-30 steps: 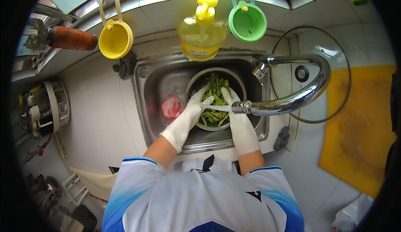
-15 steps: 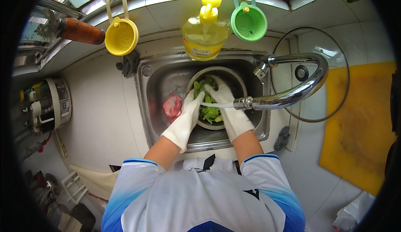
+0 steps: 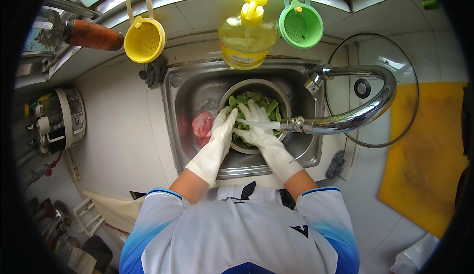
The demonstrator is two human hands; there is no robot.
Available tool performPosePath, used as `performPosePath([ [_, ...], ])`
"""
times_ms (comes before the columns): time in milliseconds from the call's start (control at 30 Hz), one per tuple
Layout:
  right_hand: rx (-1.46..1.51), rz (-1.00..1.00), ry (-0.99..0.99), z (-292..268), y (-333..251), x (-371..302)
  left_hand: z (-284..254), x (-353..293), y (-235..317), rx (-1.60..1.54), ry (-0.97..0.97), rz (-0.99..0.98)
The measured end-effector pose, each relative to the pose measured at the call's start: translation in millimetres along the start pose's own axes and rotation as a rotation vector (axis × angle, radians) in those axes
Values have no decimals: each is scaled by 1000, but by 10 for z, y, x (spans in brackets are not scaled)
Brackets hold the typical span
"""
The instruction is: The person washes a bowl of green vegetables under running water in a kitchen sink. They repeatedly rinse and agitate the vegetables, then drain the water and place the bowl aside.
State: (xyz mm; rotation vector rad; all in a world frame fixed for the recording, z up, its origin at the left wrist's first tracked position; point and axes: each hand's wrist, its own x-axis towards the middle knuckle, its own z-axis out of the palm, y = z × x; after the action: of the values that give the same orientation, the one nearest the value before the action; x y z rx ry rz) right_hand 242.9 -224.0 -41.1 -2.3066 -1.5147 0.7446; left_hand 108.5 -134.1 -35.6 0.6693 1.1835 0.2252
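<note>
Hanging at upper left, a yellow strainer cup (image 3: 144, 39), off the tabletop (image 3: 121, 126) and out of the wet. Lying at centre left inside the steel sink (image 3: 174, 121), a pink lump (image 3: 201, 124), too blurred to name, parked beside the bowl. Pressing in at the middle, the white-gloved left hand (image 3: 220, 128), fingers spread wide over the left rim of the metal bowl (image 3: 276, 94) and holding nothing, seemingly steadying it. Sitting inside that bowl, the green pods (image 3: 252, 101), kept right under the water. Reaching in just right of centre, the gloved right hand (image 3: 256, 128), flat and open on the pods, seemingly rubbing them in the stream (image 3: 261, 124). Standing above, a yellow soap bottle (image 3: 247, 39) and a hanging green strainer cup (image 3: 300, 25). Swinging in from the right, the chrome tap (image 3: 355, 113), its nozzle aimed over the bowl. Leaning at far right, a glass lid (image 3: 395, 52) and a yellow board (image 3: 424, 155), set aside on the tabletop.
</note>
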Motion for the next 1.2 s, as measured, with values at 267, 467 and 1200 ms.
performPosePath([
  [267,-83,20,127,323,59,-35,-41,119,-116,204,22,130],
  [467,109,211,181,-288,458,-119,74,-38,109,626,97,130],
  [1200,1293,396,-165,-516,699,-267,-33,-128,322,1083,-268,393],
])
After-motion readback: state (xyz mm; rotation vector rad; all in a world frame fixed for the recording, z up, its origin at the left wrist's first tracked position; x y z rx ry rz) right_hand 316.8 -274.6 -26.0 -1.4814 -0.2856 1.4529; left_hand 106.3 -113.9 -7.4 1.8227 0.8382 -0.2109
